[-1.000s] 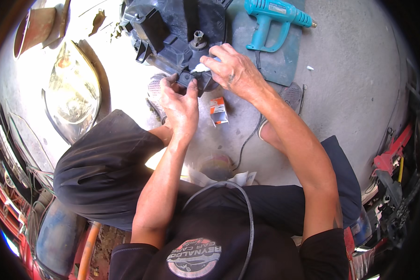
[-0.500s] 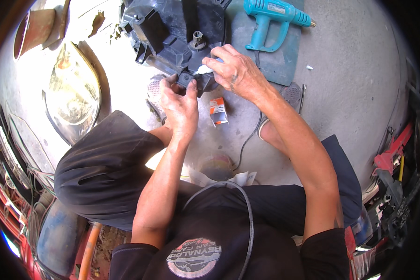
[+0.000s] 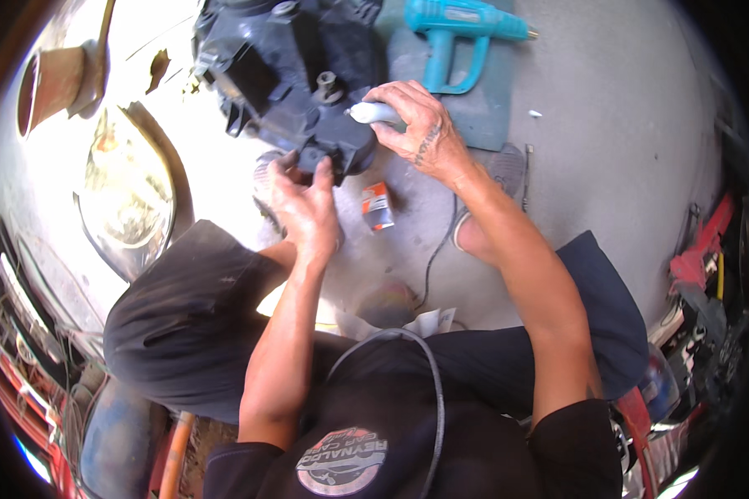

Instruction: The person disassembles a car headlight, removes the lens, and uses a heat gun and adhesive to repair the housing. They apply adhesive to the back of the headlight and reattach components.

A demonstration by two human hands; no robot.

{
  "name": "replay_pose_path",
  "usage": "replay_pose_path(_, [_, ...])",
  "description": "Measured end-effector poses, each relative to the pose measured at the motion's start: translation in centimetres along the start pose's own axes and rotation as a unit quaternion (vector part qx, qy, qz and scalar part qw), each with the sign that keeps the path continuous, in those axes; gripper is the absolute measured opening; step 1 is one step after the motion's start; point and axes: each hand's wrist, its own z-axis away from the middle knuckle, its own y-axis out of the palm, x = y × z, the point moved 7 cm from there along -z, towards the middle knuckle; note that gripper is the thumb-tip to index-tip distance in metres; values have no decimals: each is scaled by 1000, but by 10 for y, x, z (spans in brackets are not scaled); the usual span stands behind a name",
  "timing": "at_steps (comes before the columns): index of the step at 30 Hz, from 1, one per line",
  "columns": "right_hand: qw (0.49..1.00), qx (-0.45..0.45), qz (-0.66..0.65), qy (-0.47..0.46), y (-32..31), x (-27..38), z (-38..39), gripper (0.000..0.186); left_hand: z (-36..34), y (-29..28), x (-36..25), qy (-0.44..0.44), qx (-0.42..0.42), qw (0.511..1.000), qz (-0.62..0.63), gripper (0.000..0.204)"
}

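Observation:
A black plastic headlight housing lies on the floor in front of me, with tabs, posts and a rounded corner toward me. My left hand is closed on its near edge, thumb and fingers pinching a small black tab. Just right of that corner, my right hand grips a small white squeeze bottle. The bottle lies nearly level, its narrow nozzle pointing left toward the housing and apart from the tab. A clear headlight lens rests on the floor at the left.
A teal heat gun lies on a grey-green mat at the far right, its cord trailing toward me. Nearby are a small white cap and an orange-and-white carton. A rusty metal piece stands at far left.
My right hand has drawn the bottle up and back from the tab, turning it more level. My left hand keeps its hold on the housing. The whole view has shifted slightly.

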Motion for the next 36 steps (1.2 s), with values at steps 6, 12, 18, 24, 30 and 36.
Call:
replay_pose_path(6, [949, -219, 17, 228, -122, -88, 42, 43, -1, -1, 12, -43, 8, 999, 5, 41])
replay_pose_path(12, [870, -356, 78, 332, -213, -233, 126, 45, 0, 0, 6, -49, 9, 999, -13, 46])
replay_pose_path(18, [829, -364, 21, 424, -215, -290, 169, 41, -1, 0, 9, -62, 7, 998, -2, 48])
replay_pose_path(24, [845, -340, -5, 414, -209, -292, 178, 51, -3, 1, 3, -76, 13, 997, -10, 43])
replay_pose_path(30, [731, -178, 261, 605, -283, -297, 270, 46, -5, -3, 22, -78, 14, 996, 36, 41])
replay_pose_path(36, [588, -57, 281, 756, -308, -298, 393, 41, -2, 3, 14, -89, 19, 996, 17, 42])
